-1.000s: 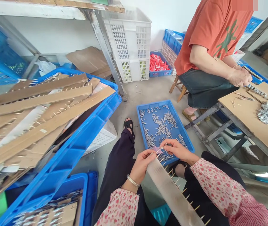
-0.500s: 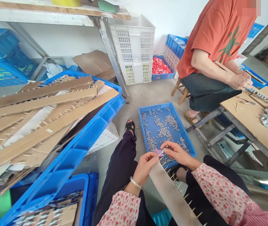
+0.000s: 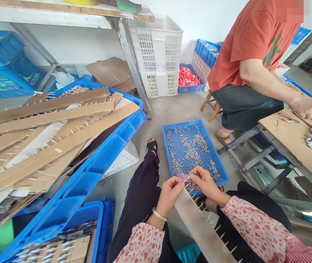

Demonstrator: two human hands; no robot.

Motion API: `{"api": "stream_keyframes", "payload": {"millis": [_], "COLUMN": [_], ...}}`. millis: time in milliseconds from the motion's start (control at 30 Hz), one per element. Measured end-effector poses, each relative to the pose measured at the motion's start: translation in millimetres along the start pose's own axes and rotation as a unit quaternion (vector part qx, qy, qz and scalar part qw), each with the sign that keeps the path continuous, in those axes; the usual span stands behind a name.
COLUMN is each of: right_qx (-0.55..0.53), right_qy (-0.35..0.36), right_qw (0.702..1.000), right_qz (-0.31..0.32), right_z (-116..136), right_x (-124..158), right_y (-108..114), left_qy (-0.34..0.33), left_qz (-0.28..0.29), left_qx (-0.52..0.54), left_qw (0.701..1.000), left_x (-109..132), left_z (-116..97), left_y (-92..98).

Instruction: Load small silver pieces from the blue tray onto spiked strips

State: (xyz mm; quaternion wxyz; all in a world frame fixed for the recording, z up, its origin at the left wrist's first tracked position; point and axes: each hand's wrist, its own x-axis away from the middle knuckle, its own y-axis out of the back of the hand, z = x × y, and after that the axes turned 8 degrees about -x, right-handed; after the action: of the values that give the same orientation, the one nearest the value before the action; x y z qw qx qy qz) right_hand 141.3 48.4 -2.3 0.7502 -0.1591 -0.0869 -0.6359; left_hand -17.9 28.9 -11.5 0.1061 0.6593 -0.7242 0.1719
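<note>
My left hand [image 3: 170,193] pinches the top end of a long cardboard strip [image 3: 203,228], which slants down to the bottom edge of the view. Thin pointed sticks [image 3: 218,227] jut out along its right side. Close beside it, my right hand [image 3: 203,182] has its fingers pressed together at the strip's upper corner, on something small that I cannot make out. A bit of pink material [image 3: 183,176] shows between the hands. Beyond them a blue tray [image 3: 167,146] on the floor holds many small silvery pieces [image 3: 190,148].
At the left, a big blue crate [image 3: 90,175] holds cardboard strips with sticks. A person in an orange shirt [image 3: 249,40] sits at a low table [image 3: 290,137] on the right, with silvery pieces on it. White crates [image 3: 158,54] stand behind.
My right hand's fingers have shifted slightly at the strip's corner. The other person's hand has moved right and down, toward the silvery heap on the low table.
</note>
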Motion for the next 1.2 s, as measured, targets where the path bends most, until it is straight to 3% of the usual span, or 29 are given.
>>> {"api": "stream_keyframes", "payload": {"millis": [333,467,667,867,1200], "right_qx": [-0.012,-0.061,-0.114,-0.246,-0.226], "right_qy": [0.000,-0.009,-0.023,-0.071,-0.100], "right_qw": [1.000,0.998,0.993,0.966,0.967], "right_qz": [0.004,-0.012,0.007,-0.031,-0.054], "right_z": [-1.2,10.1,7.2,6.5,3.5], "right_x": [-0.1,-2.2,-2.6,-5.2,-0.3], "right_y": [-1.4,-1.3,0.6,11.5,8.7], "left_qy": [0.009,0.080,0.166,0.159,0.154], "left_qz": [-0.001,0.006,-0.009,-0.045,-0.073], "left_qx": [0.028,0.157,0.291,0.287,0.262], "left_qw": [1.000,0.984,0.942,0.943,0.950], "left_x": [-0.9,0.9,10.3,7.1,4.0], "left_z": [-1.6,2.3,15.7,9.9,10.3], "left_y": [4.3,4.8,-14.1,-13.5,-12.6]}}
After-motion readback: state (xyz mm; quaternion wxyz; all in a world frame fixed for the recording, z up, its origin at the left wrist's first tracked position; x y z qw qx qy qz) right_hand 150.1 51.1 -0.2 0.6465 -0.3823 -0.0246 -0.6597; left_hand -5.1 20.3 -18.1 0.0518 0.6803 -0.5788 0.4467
